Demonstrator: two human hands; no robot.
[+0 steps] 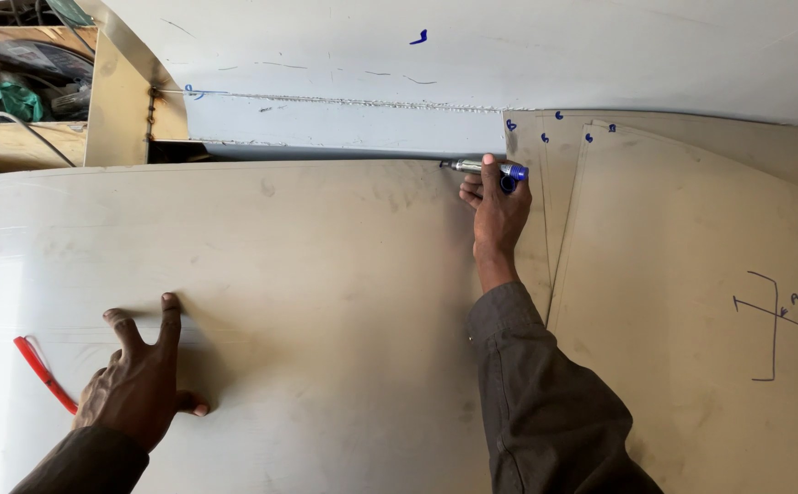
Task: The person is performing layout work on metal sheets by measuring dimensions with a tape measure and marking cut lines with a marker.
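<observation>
My right hand (496,209) is closed around a blue marker pen (486,168), held sideways with its tip pointing left at the far edge of a large pale metal sheet (326,274). My left hand (138,380) lies flat on the near left part of that sheet, fingers spread, holding nothing. A red strip (44,373) lies just left of the left hand on the sheet.
More pale sheets (691,274) with blue marks and a drawn cross overlap at the right. A white welded panel (371,119) stands behind. A wooden shelf (24,137) with cables and tools sits at the far left.
</observation>
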